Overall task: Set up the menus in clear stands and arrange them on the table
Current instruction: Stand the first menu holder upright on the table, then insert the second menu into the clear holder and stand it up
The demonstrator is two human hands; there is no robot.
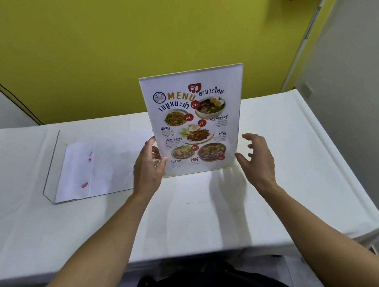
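The menu stand (196, 122) is upright at the table's (195, 217) centre, print facing near for reading; left hand (146, 168) grips its left edge to steady it; right hand (257, 155), fingers spread wide, hovers just right, empty; a second stand (62, 163) lies flat far-left, apparently awaiting setup.

Colourful menu (195, 122) upright in clear stand, mid-table — second stand (55, 164) lying flat, left
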